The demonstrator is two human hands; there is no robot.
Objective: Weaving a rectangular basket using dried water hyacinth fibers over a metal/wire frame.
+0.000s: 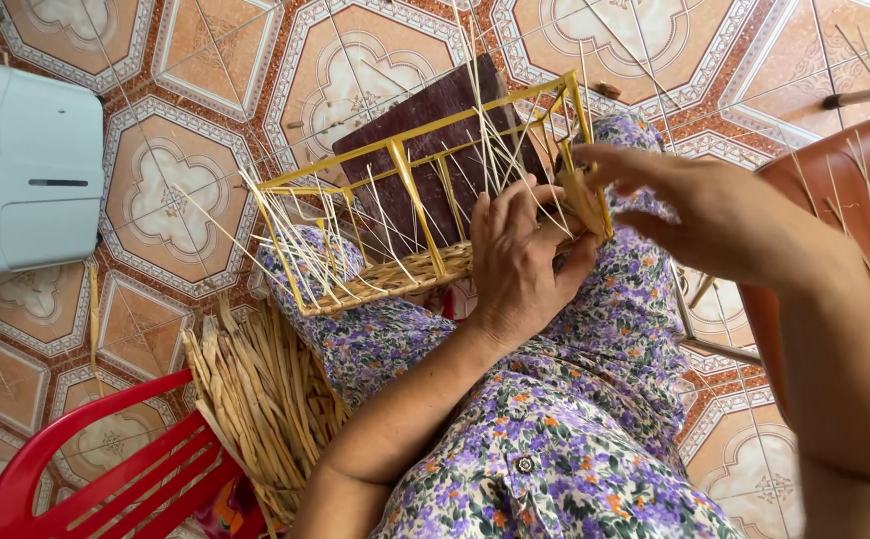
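On the person's lap, across knees covered in purple floral cloth, rests a half-woven basket: a yellow rectangular frame whose long axis runs from lower left to upper right, with a band of tan weaving along its near bottom edge and thin pale strands sticking up loose from it. The left hand lies flat against the near side of the basket, fingers spread and pressing the woven band, gripping nothing closed. The right hand reaches in from the right, and its fingers pinch a pale straw strand at the frame's right-hand corner post; the strand lies just to the left of those fingertips and touches the post. The right hand is thus the nearer one to that corner. Inside the frame a dark maroon board shows, seemingly its base. Beside the left knee, a bundle of flat dried straw leans over a red plastic chair. A white appliance stands on the tiled floor at far left.
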